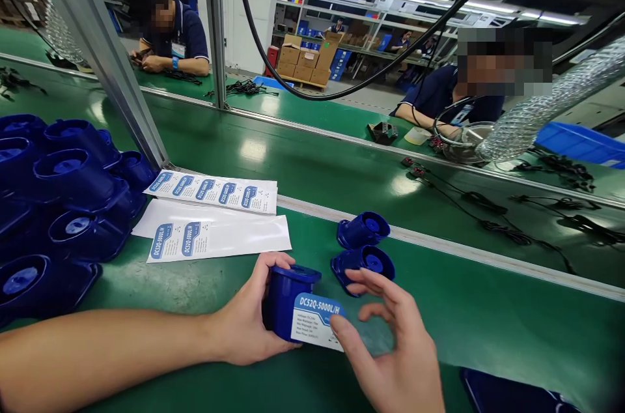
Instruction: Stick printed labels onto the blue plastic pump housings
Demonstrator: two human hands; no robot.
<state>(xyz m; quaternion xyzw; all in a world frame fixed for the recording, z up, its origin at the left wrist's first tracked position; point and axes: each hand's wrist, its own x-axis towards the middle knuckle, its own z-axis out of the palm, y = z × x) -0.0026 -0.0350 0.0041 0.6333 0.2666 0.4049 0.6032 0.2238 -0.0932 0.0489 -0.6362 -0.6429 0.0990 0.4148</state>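
Note:
My left hand (254, 315) is wrapped round a dark blue plastic housing (282, 309), steadying it above the green bench. A white and blue sticker (315, 322) printed "DC52Q-5000L/H" lies with its left part against the housing, and its right end sticks out past the side. My right hand (398, 335) has its thumb on the face of that free end, while its other fingers are spread and curved away from the thumb. Label sheets (219, 237) lie beyond my left hand, with several stickers on them. Just past my right hand stand two more blue housings (364, 229).
Many blue housings (73, 172) are piled at the left. A metal post (107, 55) rises near them. Black cables (502, 224) lie across the bench at right. Two co-workers (183, 35) sit opposite. A dark blue part (508, 393) lies at the lower right edge.

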